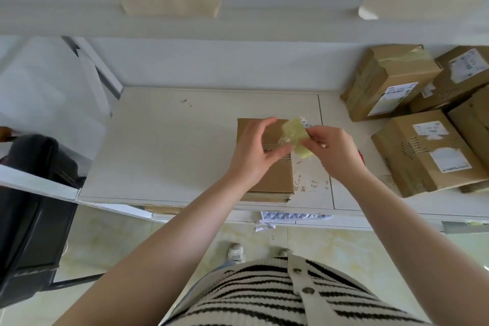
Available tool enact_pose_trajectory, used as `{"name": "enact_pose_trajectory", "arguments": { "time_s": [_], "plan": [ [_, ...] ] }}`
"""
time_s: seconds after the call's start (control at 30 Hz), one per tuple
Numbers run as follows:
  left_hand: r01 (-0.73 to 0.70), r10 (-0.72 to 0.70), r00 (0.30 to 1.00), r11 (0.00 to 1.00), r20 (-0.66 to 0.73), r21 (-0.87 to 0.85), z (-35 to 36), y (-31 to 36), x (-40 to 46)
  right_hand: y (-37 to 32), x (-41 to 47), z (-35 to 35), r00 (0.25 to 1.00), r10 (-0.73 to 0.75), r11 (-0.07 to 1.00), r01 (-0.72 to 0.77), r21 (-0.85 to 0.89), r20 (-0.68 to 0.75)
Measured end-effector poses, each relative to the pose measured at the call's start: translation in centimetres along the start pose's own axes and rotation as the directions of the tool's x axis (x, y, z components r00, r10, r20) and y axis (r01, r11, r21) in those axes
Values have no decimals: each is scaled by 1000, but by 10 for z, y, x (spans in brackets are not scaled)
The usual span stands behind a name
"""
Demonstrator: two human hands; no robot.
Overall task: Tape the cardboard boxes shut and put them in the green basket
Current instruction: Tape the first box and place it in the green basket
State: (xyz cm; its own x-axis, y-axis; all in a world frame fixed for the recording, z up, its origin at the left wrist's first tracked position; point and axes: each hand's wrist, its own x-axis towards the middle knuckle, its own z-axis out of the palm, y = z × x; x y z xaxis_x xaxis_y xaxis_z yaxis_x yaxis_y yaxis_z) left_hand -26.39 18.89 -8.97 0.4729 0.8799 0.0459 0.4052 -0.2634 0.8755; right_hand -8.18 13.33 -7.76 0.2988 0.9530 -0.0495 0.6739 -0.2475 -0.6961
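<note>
On white table (169, 145): flat cardboard box (275, 174); taped boxes (423, 151) stacked right.

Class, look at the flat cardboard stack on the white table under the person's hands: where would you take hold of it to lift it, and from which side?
Probably by the near edge of the flat cardboard stack, coming from the table's front. It lies flat, so no top grip; that edge sits close to the table's front and is bare, while both hands and crumpled tape cover the far end.

1. One camera sits on the person's head.
2. It looks forward and steeply down at the flat white desk (169, 145).
3. It is close, just above both arms.
</note>
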Motion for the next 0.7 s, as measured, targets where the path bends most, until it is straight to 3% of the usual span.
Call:
{"name": "enact_pose_trajectory", "arguments": {
  "time_s": [0.13, 0.27, 0.4, 0.47, 0.57, 0.7],
  "plan": [
    [81, -97, 991, 984, -95, -157, -5, 19, 6, -27, -10, -3, 996, -59, 998, 57, 34, 62],
    [155, -186, 979, 942, -79, -299, -17, 20, 11, -31, -16, -2, 994, -76, 997, 75, 11, 78],
    [300, -341, 939, 879, -48, -371, -31, 20, 15, -33, -24, 2, 965, -165, 973, 126, 192, 206],
    [343, -399, 917, 795, -6, -500, -47, 19, 16, -25, -22, -4, 956, -204, 976, 181, 125, 208],
    [272, -450, 890, 657, -77, -703, -90, 8, 20, 6, -16, -24, 983, -133, 989, 140, -55, 125],
    [285, -451, 890, 665, -67, -691, -119, -9, 13, 29, -11, -39, 995, -79, 993, 84, -80, 67]
  ]
}}
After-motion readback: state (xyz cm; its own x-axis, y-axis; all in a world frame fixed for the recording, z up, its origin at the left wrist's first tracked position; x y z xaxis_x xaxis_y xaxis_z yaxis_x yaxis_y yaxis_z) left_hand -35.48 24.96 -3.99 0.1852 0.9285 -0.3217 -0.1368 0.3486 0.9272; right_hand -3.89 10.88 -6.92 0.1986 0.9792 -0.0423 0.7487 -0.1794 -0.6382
